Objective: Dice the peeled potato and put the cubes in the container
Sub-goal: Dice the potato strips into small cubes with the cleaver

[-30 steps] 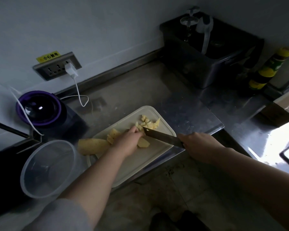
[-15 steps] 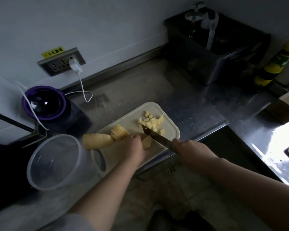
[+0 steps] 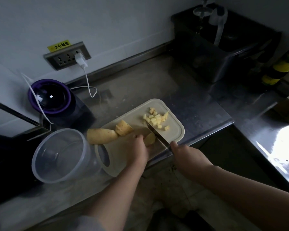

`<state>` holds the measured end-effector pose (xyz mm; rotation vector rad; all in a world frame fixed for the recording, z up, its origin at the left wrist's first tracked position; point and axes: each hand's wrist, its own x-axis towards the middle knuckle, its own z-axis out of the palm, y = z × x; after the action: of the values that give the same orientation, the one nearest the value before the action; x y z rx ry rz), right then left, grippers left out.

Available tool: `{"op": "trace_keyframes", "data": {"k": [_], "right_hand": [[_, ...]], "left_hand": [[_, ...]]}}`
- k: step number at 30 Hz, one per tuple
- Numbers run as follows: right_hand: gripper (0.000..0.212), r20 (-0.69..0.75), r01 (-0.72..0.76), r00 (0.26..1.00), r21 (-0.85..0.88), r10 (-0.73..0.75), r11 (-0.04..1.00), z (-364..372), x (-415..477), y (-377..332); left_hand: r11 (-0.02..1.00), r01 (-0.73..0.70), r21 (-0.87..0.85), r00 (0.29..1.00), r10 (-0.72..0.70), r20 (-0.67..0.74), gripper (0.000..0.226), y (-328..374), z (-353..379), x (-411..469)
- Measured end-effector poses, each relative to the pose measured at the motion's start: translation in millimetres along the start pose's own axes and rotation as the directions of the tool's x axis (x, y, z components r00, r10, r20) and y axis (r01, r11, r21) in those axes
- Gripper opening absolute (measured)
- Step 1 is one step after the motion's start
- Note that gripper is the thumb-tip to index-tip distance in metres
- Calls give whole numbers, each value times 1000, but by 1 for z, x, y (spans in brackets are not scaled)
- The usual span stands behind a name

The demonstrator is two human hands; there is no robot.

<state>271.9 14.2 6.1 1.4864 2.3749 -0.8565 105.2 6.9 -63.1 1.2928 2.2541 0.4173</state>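
Spanning the view: steel desk [image 3: 157,77], with a wall along its far edge. Dark rectangular bin [image 3: 223,60], standing at the desk's far right corner. Clear round container [image 3: 60,155], upright at the near left edge, its wall just beside the handle end of the board. Pale cutting board [image 3: 177,132], lying slantwise along the desk's near edge. Purple-rimmed dark appliance [image 3: 50,97], toward the far left edge, behind the container. Left hand [image 3: 137,147], over the middle of the board, fingers curled onto a potato slice [image 3: 149,139] and pinning it down. Right hand [image 3: 187,154], just off the desk's near edge, fingers wrapped round the handle of a knife [image 3: 157,134]; the blade is angled across the board, just beside the slice, its tip at the cubes. Large peeled potato piece [image 3: 102,136], on the board's left end, just beside the container. Scored potato chunk [image 3: 123,127], touching the large piece. Potato cubes [image 3: 157,119], a small heap toward the board's far right corner.
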Motion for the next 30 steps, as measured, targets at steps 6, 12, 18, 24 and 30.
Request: {"op": "trace_keyframes", "data": {"k": [6,12,18,24,30], "right_hand": [[43,24,-17,1000,83,15,996,-4,6,-7],[44,31,-22,999,87,20,996,0,10,-11],[45,32,-10,999,37,9,999,-1,9,-11],[42,31,-8,999,16,8,1000,-7,10,-7],[45,39,-13,999,21,12,1000,-6,11,-8]], "left_hand": [[995,26,-93,1000,-25,4,40,0,2,5],[985,-23,-171,999,30,42,57,-2,-1,5],[962,-22,-274,997,41,66,55,-2,-11,2],[984,-177,-12,965,176,197,53,-17,-35,8],[912,-310,270,942,256,219,37,-4,-42,18]]}}
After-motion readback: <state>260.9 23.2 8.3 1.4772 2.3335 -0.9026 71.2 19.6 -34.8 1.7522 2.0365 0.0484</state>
